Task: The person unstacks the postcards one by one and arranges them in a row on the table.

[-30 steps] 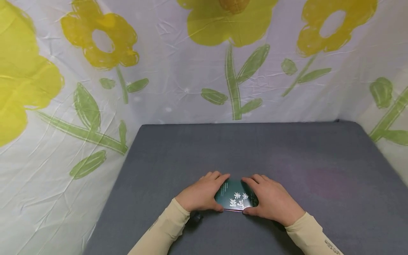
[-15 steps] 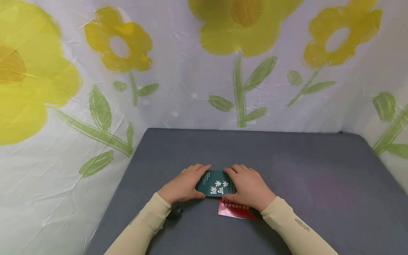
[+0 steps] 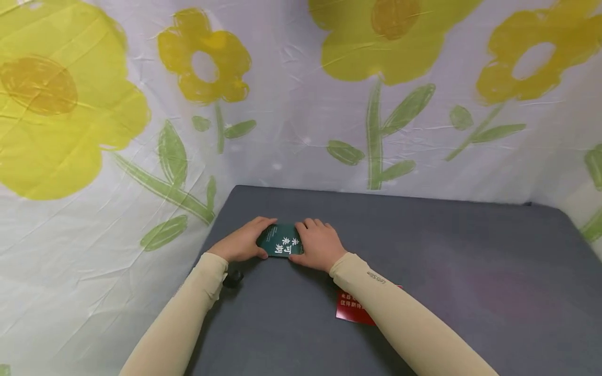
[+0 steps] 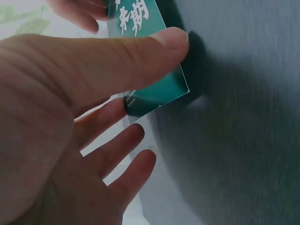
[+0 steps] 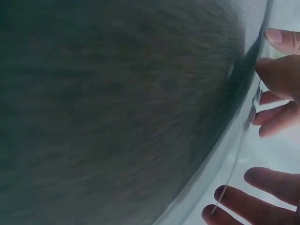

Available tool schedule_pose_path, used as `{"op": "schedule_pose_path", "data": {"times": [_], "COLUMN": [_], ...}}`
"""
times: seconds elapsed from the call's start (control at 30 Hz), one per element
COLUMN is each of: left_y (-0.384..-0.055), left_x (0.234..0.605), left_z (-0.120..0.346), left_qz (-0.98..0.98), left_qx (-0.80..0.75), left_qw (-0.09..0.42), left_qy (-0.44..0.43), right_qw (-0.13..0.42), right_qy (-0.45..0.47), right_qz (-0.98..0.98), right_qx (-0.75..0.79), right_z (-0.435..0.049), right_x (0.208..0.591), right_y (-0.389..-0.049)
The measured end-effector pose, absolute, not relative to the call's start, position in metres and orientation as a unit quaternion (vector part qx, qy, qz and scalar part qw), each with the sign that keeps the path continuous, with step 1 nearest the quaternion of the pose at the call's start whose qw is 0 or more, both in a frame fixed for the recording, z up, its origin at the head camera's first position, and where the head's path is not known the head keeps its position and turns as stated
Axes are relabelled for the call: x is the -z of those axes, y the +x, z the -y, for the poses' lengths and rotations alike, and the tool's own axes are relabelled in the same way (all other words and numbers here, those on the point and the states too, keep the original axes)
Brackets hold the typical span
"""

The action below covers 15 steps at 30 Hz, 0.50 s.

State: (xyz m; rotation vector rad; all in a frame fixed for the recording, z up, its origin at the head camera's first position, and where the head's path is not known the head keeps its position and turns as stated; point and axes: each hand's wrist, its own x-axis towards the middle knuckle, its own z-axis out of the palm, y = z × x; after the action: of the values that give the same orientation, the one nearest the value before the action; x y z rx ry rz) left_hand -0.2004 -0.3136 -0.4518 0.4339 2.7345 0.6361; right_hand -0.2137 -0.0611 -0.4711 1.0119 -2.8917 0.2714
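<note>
A green card (image 3: 277, 241) with white Chinese characters is held between both hands over the left part of the grey table. My left hand (image 3: 242, 241) grips its left end; in the left wrist view the thumb (image 4: 154, 49) crosses its face while some fingers spread beyond its edge. On the opposite end, my right hand (image 3: 322, 245) pinches the card by its near and far edges. A red card (image 3: 352, 308) with pale characters lies on the table, partly covered by the right sleeve. In the right wrist view the green card cannot be made out clearly.
The grey table (image 3: 423, 271) meets a white cloth wall (image 3: 301, 130) printed with yellow flowers at its back and left. A small black object (image 3: 232, 279) sits below the left wrist. Cream sleeves cover both forearms.
Both hands have carried the green card left and away from the body. The red card, at first hidden beneath it, has come into view and stays behind on the table.
</note>
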Motion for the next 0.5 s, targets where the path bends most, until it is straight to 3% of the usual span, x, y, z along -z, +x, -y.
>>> {"op": "schedule_pose_path", "data": {"times": [0.5], "left_y": [-0.215], "left_x": [0.451], "left_z": [0.346], "left_qz": [-0.953], "left_qx": [-0.227], "left_qw": [0.169], "left_qy": [0.106], "right_qw": [-0.004], "right_qy": [0.322], "right_qz": [0.943], "right_qx": [-0.081], "right_z": [0.108], "right_x": [0.479], "right_y": [-0.234]}}
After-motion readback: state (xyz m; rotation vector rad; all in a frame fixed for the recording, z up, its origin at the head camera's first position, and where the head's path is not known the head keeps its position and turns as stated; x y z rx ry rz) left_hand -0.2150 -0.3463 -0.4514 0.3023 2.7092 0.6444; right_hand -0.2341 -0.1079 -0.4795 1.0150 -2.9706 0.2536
